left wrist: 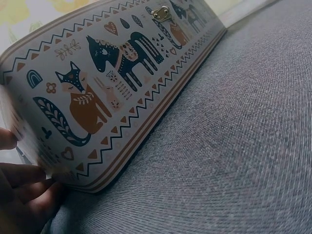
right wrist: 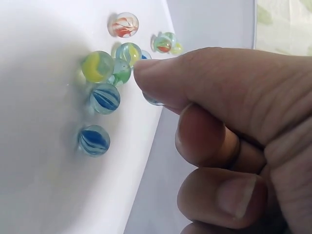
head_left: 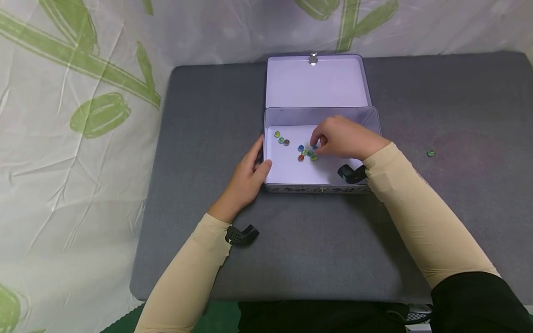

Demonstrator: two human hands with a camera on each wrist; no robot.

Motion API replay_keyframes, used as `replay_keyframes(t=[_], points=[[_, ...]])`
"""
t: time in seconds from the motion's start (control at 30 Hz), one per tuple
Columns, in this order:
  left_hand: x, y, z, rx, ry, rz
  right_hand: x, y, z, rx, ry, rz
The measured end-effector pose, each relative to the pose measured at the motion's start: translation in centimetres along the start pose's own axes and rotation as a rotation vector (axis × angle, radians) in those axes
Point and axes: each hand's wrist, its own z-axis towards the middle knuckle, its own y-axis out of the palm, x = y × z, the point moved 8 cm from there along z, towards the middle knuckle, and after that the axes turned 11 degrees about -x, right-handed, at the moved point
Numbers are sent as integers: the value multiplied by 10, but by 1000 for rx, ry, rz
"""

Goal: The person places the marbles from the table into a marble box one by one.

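A white-lined tin box (head_left: pixel 287 171) stands with its lid (head_left: pixel 314 83) tipped back, and glass marbles lie on its floor. My left hand (head_left: pixel 245 180) holds the box's left side, thumb at the rim and fingers along the outer wall. In the left wrist view, its fingers (left wrist: pixel 24 175) are at the corner of the patterned front (left wrist: pixel 117 73). Inside the box my right hand (head_left: pixel 343 138) pinches a clear glass marble (right wrist: pixel 153 99), mostly hidden behind the thumb. Close to the fingertips are a yellow-swirled marble (right wrist: pixel 97 67) and blue-swirled marbles (right wrist: pixel 105 99).
A smaller group of marbles (head_left: pixel 281 140) lies toward the box's left wall. One green marble (head_left: pixel 431 153) is outside the box, on the grey tabletop (head_left: pixel 449 199) to the right. Behind the table hangs a leaf-patterned curtain (head_left: pixel 233 32).
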Motion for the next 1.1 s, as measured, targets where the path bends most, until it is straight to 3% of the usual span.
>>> replay_keyframes(t=[0.23, 0.5, 0.8, 1.1], points=[[2, 1, 0, -5, -1, 5, 0, -1, -1, 12, 3, 1], [2, 2, 1, -8, -16, 15, -4, -15, -16, 93, 22, 0], [1, 1, 0, 2, -17, 31, -11, -38, -45, 217, -8, -26], [1, 0, -1, 0, -7, 31, 9, -52, -78, 306, 75, -53]])
